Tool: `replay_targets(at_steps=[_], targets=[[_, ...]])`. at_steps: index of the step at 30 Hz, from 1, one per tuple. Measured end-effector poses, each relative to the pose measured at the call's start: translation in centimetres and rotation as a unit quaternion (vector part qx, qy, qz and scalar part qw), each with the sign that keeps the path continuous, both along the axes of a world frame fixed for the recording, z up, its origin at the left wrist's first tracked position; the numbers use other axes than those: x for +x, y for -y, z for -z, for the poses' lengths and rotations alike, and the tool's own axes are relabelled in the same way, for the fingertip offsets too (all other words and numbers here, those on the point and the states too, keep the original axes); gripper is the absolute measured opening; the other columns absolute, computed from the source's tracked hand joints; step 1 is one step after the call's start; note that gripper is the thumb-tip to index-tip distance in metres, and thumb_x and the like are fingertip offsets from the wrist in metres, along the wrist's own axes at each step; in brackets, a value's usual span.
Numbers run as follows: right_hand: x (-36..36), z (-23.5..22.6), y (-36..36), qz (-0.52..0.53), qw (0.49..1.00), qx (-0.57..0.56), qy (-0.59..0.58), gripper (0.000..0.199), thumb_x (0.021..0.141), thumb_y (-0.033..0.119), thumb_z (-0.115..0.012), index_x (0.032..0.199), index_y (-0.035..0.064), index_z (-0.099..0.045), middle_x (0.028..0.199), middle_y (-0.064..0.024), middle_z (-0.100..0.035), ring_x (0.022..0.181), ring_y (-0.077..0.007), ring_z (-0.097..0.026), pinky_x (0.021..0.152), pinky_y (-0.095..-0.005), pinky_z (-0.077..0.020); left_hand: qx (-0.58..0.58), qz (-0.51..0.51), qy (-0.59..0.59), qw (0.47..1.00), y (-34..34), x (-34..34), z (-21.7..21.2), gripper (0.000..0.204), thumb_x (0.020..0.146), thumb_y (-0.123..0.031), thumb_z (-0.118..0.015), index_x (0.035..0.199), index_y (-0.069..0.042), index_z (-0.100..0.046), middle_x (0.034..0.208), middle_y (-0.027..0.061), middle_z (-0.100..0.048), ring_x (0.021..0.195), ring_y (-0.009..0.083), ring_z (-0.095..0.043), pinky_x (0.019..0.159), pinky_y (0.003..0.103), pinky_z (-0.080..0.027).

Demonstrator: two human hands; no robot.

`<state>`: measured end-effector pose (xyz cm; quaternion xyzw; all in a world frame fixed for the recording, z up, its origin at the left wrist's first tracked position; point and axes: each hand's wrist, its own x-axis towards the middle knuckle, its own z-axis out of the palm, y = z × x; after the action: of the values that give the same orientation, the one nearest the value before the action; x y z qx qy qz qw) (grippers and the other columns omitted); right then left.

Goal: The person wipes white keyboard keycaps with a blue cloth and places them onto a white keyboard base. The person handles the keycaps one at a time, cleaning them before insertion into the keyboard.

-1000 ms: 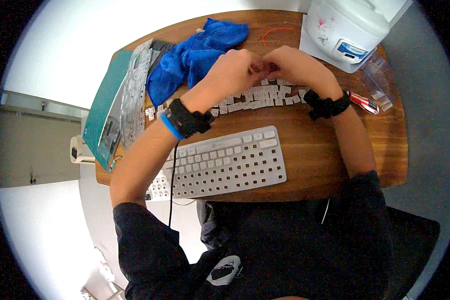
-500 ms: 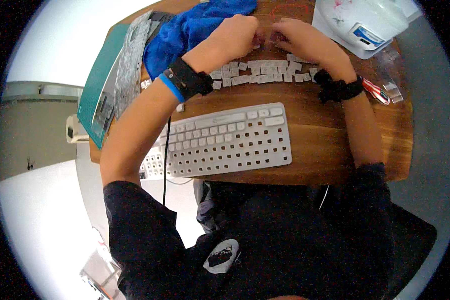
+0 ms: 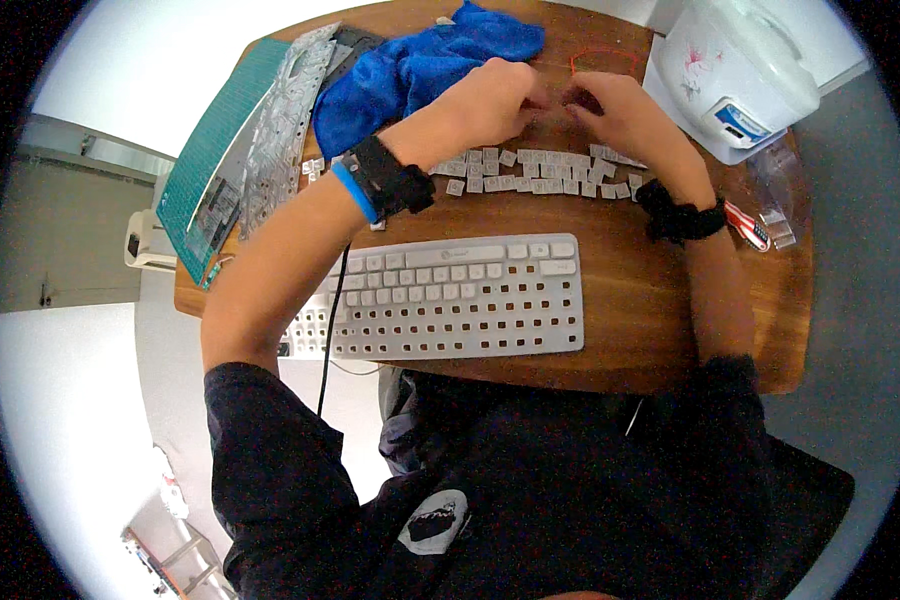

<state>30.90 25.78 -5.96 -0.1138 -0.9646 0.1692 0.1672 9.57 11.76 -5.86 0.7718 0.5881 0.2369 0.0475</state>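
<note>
My left hand (image 3: 510, 97) is over the far part of the wooden table, its fingers curled inward and closed; anything in them is hidden. Facing it a short gap away, my right hand (image 3: 615, 112) has its fingers bent and drawn toward the thumb, with any held thing too small to make out. Loose white keycaps (image 3: 520, 183) lie in uneven rows just on the near side of both hands. Closer to me rests a white keyboard (image 3: 510, 318), with keycaps on its upper-left rows and bare square key sockets elsewhere. My left forearm crosses above its left part.
Beyond my left hand lies a crumpled blue cloth (image 3: 390, 75). Clear plastic packaging (image 3: 288, 120) and a green cutting mat (image 3: 215, 125) are at the left. A white appliance (image 3: 735, 75) stands far right, near a red-and-white tool (image 3: 747, 226). A black cable (image 3: 332, 340) hangs across the keyboard.
The view has shifted, so the table's things appear lower. My hands remain over the far table area, facing each other, with the fingertips slightly farther apart. The keyboard looks unchanged.
</note>
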Motion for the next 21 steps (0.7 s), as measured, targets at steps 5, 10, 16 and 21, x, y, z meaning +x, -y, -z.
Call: replay_targets(at_steps=[5,10,16,21], targets=[[-0.8,-1.7,2.3,0.013,0.993,-0.015,-0.116,0.027,0.094,0.013,-0.073,0.121,0.0048,-0.073,0.112,-0.0208,-0.072,0.105,-0.0423,-0.071,0.091,-0.0487,-0.0588,-0.003,-0.022,0.253,0.967,1.3,-0.1,-1.6,0.021,0.097,-0.013,-0.084,0.113,-0.003,-0.076,0.105,0.0089,-0.079,0.094,0.0193,-0.075,0.083,0.034,-0.061],[-1.8,-3.1,5.5,-0.008,0.985,-0.045,-0.166,0.024,0.099,0.015,-0.073,0.120,0.0033,-0.074,0.109,-0.0195,-0.072,0.101,-0.0408,-0.072,0.087,-0.0467,-0.0583,-0.103,-0.099,0.470,0.871,3.9,0.3,-3.7,0.028,0.100,-0.016,-0.084,0.120,0.000,-0.072,0.111,0.0071,-0.077,0.100,0.0141,-0.071,0.089,0.031,-0.059],[-3.5,-4.5,7.3,-0.008,0.982,-0.019,-0.189,0.023,0.101,0.018,-0.075,0.116,0.0010,-0.073,0.106,-0.0200,-0.072,0.100,-0.0396,-0.073,0.086,-0.0470,-0.0590,-0.072,-0.098,0.475,0.871,4.4,-1.2,-3.7,0.028,0.101,-0.018,-0.084,0.120,0.000,-0.073,0.110,0.0062,-0.077,0.100,0.0128,-0.070,0.089,0.028,-0.058],[-5.0,-4.5,7.3,0.021,0.985,-0.034,-0.169,0.021,0.101,0.016,-0.074,0.114,-0.0007,-0.073,0.109,-0.0207,-0.071,0.100,-0.0399,-0.072,0.089,-0.0474,-0.0580,-0.104,-0.083,0.517,0.846,5.1,-2.7,-3.9,0.021,0.101,-0.016,-0.083,0.115,-0.001,-0.075,0.108,0.0051,-0.078,0.099,0.0110,-0.071,0.088,0.027,-0.058]])
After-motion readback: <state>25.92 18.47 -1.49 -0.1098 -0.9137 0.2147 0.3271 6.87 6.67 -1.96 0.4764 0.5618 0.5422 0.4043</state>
